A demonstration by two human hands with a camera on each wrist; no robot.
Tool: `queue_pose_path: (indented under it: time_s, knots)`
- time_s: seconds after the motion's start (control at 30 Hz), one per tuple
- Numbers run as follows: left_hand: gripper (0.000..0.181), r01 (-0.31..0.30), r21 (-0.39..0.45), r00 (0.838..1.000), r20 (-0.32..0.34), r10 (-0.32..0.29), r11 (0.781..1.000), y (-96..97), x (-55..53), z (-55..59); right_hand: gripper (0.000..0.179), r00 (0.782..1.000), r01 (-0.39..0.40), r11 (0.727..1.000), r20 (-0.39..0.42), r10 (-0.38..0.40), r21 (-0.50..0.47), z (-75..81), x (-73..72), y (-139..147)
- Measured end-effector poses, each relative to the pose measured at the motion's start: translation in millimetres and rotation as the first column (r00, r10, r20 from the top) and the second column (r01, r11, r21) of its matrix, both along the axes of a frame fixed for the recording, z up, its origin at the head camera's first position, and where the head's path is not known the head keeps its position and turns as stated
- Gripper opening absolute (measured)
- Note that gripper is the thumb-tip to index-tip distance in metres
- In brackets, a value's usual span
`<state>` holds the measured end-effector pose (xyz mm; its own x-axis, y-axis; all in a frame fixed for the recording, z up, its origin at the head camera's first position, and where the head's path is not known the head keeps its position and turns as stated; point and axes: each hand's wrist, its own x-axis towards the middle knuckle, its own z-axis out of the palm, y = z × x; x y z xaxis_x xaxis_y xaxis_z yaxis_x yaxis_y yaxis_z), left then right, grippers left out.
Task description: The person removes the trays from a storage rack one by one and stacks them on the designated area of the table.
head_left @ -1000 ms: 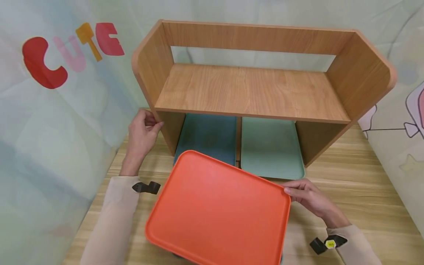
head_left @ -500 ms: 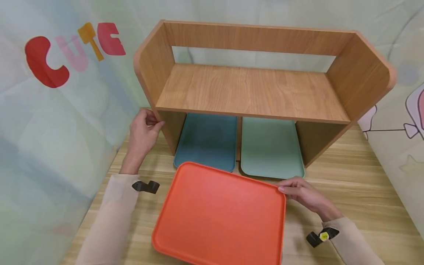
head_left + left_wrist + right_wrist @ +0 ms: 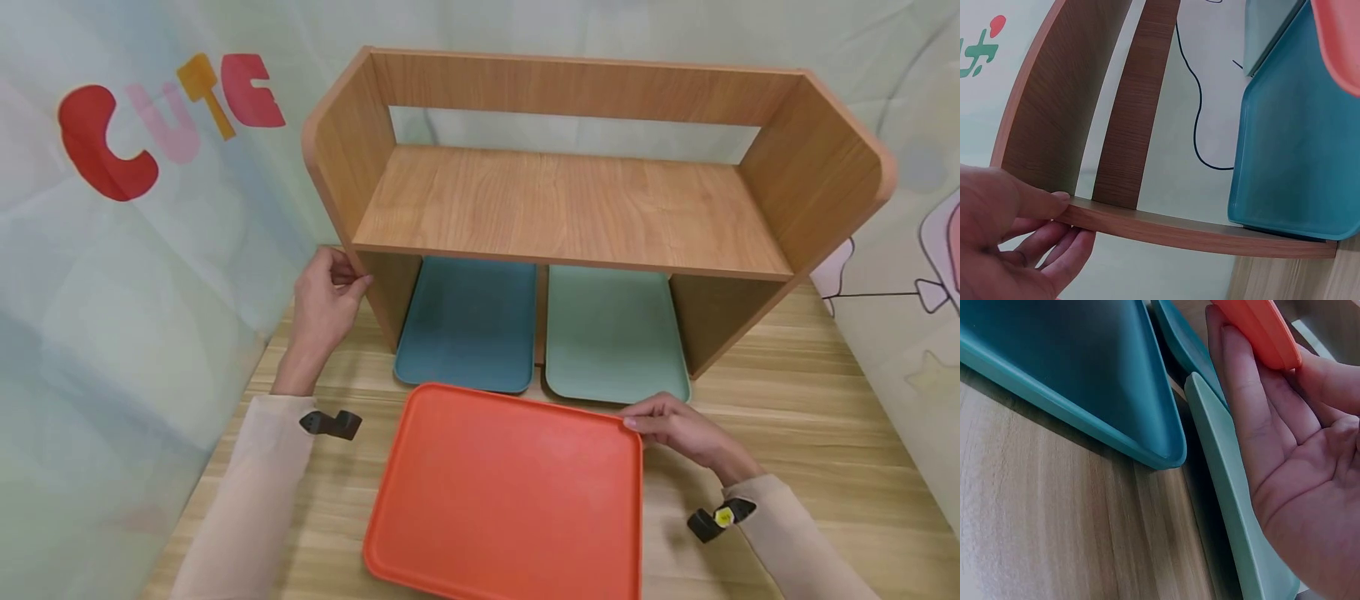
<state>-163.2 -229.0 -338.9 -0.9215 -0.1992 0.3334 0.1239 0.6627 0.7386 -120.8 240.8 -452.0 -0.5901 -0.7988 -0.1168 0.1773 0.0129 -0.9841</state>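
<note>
My right hand [image 3: 678,429] pinches the far right corner of an orange-red tray [image 3: 510,492], thumb on the rim and fingers underneath. The tray is held over the table, in front of a wooden shelf [image 3: 570,208]. With thumb and fingers, my left hand [image 3: 324,296] grips the edge of the shelf's left side panel [image 3: 1129,222]. Beneath the shelf board lie a blue tray [image 3: 468,333] on the left and a pale green tray [image 3: 615,342] on the right. In the right wrist view another teal tray [image 3: 1085,381] lies below the orange-red one, which hides it in the head view.
The wood-grain table [image 3: 810,417] runs under everything. Patterned fabric walls [image 3: 150,333] stand close on the left, right and back, the left one with coloured letters. Both wrists wear black straps [image 3: 330,423].
The orange-red tray has drawn back from the shelf and turned a little straighter, uncovering more of the blue tray. My right hand has shifted slightly left with it; my left hand stays on the panel.
</note>
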Motion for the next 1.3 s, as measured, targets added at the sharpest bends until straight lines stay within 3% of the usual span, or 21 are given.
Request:
queue_pose_path:
  time_s: [0.23, 1.3]
  knots:
    - [0.024, -0.002, -0.007, 1.0, -0.002, 0.002, 1.0, -0.1, -1.3, -0.7, 0.03, 1.0, -0.019, 1.0, -0.001, 0.019, -0.012, -3.9, -3.8, -1.9]
    - [0.024, -0.014, -0.012, 1.0, -0.014, 0.014, 1.0, 0.9, -2.0, -2.5, 0.03, 0.999, 0.024, 0.989, 0.036, -0.029, 0.143, -25.2, -8.4, -3.2]
